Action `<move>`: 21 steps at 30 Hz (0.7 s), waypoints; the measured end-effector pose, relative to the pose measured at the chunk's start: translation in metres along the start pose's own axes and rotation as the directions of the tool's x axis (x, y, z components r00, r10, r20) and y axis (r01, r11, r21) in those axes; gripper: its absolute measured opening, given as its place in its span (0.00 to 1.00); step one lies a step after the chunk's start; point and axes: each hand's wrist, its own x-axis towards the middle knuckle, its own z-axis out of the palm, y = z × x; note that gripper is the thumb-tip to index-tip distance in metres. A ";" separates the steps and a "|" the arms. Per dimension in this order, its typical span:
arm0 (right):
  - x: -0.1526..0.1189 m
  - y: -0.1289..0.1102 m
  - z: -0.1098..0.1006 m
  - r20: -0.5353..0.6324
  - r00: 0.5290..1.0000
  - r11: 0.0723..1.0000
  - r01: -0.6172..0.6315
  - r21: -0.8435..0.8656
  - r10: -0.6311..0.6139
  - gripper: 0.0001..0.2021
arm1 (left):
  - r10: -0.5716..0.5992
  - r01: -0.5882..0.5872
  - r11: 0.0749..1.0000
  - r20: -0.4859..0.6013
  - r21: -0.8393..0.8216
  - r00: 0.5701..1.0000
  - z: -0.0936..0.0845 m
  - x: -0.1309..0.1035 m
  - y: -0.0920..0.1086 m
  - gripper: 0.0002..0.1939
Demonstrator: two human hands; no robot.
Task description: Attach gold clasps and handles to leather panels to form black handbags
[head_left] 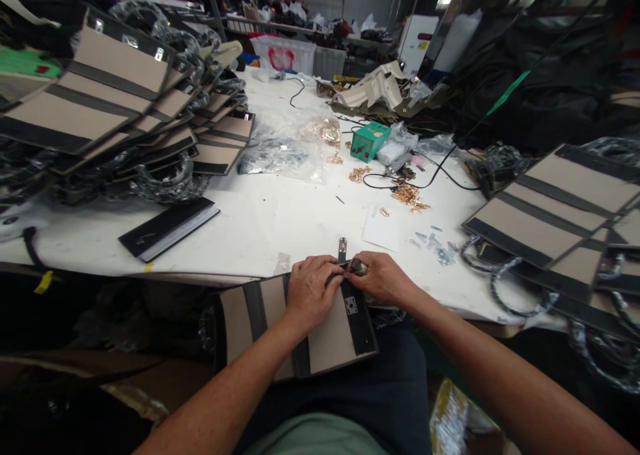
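A beige bag panel with dark bands (327, 342) rests across my lap, against the table's front edge. My left hand (314, 288) lies over it, fingertips pressed together at its dark edge strip. My right hand (377, 276) is closed around a small dark tool (358, 266), perhaps a short handle; its tip is hidden at the fingertips. Just beyond the fingers, a dark tab with a metal fitting (343, 247) sticks out onto the table. A square metal plate (351, 306) sits on the dark strip nearer me. What lies between the fingertips is too small to make out.
Stacked bag panels (110, 102) with plastic-wrapped handles stand at left, more panels (540, 208) at right. A black booklet (167, 228), white paper (380, 228), silver plates (443, 252), gold fittings (407, 194) and a green box (370, 140) with a cable lie on the table.
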 end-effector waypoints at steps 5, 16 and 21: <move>-0.001 -0.004 -0.009 0.079 0.994 0.994 -0.083 0.076 0.077 0.06 | -0.008 0.008 1.000 -0.006 0.004 1.000 0.001 -0.001 0.001 0.06; 0.001 -0.005 -0.014 0.092 0.984 0.973 -0.165 0.160 0.152 0.09 | 0.001 0.000 0.999 -0.014 0.043 1.000 0.001 -0.001 0.002 0.08; 0.003 -0.003 -0.008 0.072 0.983 0.979 -0.173 0.106 0.166 0.09 | 0.020 -0.018 0.999 -0.034 0.045 0.999 0.003 -0.002 0.001 0.07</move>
